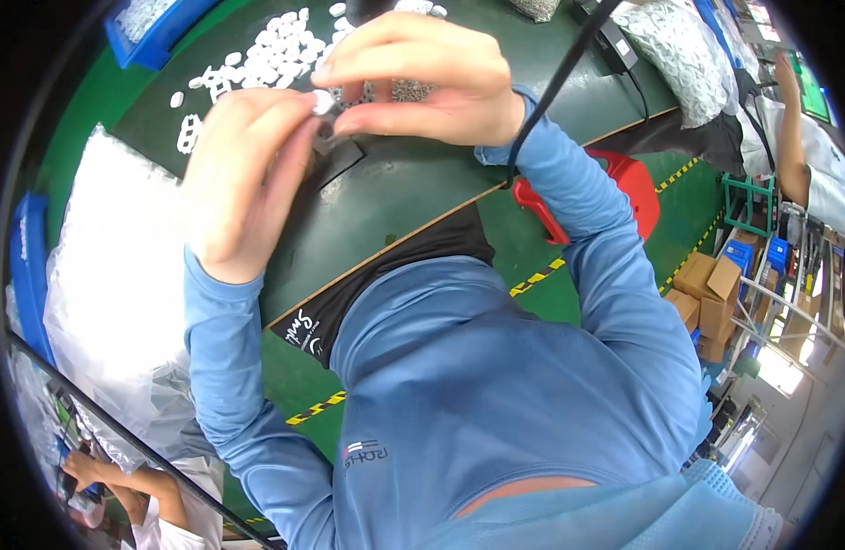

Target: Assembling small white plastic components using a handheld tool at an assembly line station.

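Above the far part of the green table (413,170), both my hands meet at a small white plastic part (324,102). My left hand (248,174) pinches it with fingertips and thumb from the left. My right hand (427,81) curls in from the other side, forefinger and thumb at the part, with a gap behind the tips. Just below the fingers is a small fixture (325,139), clear or shiny and partly covered. Beyond the hands lies a heap of white plastic parts (280,48). Small metal pieces (409,91) show through my right hand's gap.
A big white plastic bag (120,284) stands left of the table. Blue bins (156,37) sit at the far left. A filled clear bag (684,55) and a black box with a cable (615,44) lie at right. A red stool (629,192) stands beyond my right arm. Other people work on both sides.
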`<state>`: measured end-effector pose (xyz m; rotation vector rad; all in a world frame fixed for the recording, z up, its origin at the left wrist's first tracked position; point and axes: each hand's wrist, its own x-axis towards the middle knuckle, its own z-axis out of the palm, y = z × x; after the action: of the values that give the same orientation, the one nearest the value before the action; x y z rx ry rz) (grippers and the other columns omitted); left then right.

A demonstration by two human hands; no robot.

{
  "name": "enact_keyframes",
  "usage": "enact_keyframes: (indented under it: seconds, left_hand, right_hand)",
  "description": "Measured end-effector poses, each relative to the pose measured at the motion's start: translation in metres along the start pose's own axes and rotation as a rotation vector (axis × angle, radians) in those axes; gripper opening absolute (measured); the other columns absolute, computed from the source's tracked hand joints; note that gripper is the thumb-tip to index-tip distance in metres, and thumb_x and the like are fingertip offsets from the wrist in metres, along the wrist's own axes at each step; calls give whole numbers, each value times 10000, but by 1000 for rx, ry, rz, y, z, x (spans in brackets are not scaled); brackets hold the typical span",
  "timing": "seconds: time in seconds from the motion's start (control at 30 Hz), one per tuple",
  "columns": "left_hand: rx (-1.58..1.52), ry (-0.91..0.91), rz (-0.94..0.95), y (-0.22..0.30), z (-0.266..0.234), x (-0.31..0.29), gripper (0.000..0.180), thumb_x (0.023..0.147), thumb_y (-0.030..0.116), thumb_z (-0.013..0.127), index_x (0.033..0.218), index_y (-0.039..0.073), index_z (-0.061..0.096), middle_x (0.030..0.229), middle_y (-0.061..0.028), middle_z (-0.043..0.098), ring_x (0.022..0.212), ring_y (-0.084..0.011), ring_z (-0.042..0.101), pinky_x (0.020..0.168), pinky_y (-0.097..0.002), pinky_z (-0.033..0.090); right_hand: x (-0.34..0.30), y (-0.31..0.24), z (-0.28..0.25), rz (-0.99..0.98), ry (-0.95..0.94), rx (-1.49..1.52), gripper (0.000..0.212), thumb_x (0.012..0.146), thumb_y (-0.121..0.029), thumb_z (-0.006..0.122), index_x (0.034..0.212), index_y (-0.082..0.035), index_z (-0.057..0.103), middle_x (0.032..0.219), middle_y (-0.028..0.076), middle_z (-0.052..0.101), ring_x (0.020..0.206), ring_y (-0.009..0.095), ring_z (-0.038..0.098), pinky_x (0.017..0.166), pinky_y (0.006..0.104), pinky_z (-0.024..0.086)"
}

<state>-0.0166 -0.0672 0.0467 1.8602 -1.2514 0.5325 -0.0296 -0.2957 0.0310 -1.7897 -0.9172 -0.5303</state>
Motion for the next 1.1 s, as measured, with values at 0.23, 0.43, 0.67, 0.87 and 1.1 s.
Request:
enact_keyframes:
  seconds: [0.23,0.43,0.67,0.87,1.1]
  left_hand:
    - [25,-22,-107,-5,4,-4,250,837,-126,733,1072,-48,697,1020,-154,718,952,-270,701,859,-336,544]
    - [236,183,-437,-73,-53,-27,169,930,124,762,1076,41,776,924,-29,762,826,-98,671,778,-238,521]
    - [137,304,-580,-90,-56,-46,183,944,173,761,1068,41,782,927,-25,764,812,-77,654,781,-224,518]
    - [142,38,-657,-105,-55,-54,183,961,153,727,1079,16,753,920,-37,746,803,-108,648,751,-254,513]
    - [299,-198,-586,-125,-43,-33,154,953,108,718,1027,-27,710,838,-57,685,737,-144,627,709,-275,502]
  right_hand:
    - [-4,18,5,-260,38,-295,257,823,-116,827,1067,-71,761,958,65,736,798,231,722,689,313,587]
    - [-20,24,15,-128,-225,-465,143,873,-203,768,1001,-141,784,973,-17,739,855,191,699,733,343,580]
    - [-23,27,11,-218,-281,-495,188,822,-176,779,1008,-147,778,1010,-45,729,864,160,672,733,315,545]
    - [-32,28,9,-288,-273,-571,252,798,-188,790,1043,-138,761,1070,-48,717,875,138,657,726,300,528]
    - [-31,14,17,-354,-289,-741,321,802,-207,791,1092,-78,744,1120,-6,707,909,142,654,735,280,512]
